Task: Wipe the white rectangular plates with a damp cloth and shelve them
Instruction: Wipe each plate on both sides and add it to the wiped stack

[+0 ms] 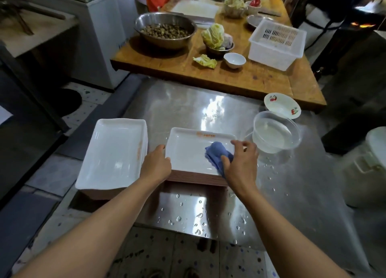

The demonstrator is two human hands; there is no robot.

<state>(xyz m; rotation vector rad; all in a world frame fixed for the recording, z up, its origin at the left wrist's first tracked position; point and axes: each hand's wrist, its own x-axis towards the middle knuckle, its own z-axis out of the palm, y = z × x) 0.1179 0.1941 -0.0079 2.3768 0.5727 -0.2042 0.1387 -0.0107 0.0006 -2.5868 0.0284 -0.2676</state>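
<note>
From the head view, the top white rectangular plate [188,150] lies flat on a stack of brown-edged plates [198,178] on the steel surface [188,102], its long axis running left to right and its orange-printed rim on the far side. The left hand [155,166] reaches in from the lower left with the forearm angled up and right; its fingers curl over the plate's left edge and its thumb lies on the rim, gripping it. The right hand [242,162] comes in from the lower right, palm down, fingers curled around a bunched blue cloth [218,152] that it presses onto the right part of the plate. A second stack of white plates [112,152] sits just beside on the left, turned so its long axis runs near to far, slightly tilted. A clear bowl of water [275,134] stands near the right hand, with a cherry-printed bowl [282,105] beyond it. Water drops dot the surface.
</note>
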